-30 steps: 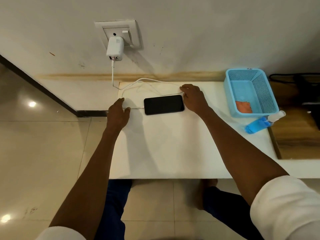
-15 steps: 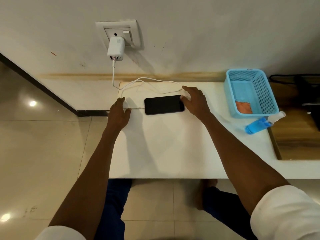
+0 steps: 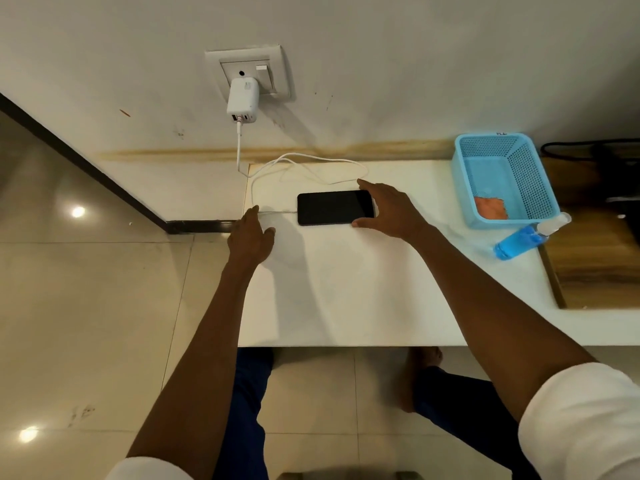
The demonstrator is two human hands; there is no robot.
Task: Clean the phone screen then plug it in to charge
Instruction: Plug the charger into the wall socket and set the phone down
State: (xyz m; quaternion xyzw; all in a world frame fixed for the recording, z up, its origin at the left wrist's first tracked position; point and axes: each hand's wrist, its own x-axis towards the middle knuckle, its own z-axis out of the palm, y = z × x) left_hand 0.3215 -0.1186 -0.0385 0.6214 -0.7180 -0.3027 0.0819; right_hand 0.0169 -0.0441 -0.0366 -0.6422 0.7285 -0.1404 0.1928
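Note:
A black phone (image 3: 334,206) lies flat with a dark screen on the white table (image 3: 346,292). A white cable (image 3: 311,157) runs from the white charger (image 3: 242,100) in the wall socket (image 3: 277,71), loops over the table and enters the phone's left end. My right hand (image 3: 391,209) is spread around the phone's right end, index finger past the far corner, thumb by the near corner. My left hand (image 3: 249,237) rests at the table's left edge with its index fingertip on the cable, holding nothing.
A blue mesh basket (image 3: 533,174) at the back right holds an orange cloth (image 3: 490,207). A blue spray bottle (image 3: 519,241) lies on its side in front of it. A wooden surface adjoins the table on the right; tiled floor lies to the left.
My right hand has spread its fingers apart at the phone's right end. The phone and my left hand have hardly moved.

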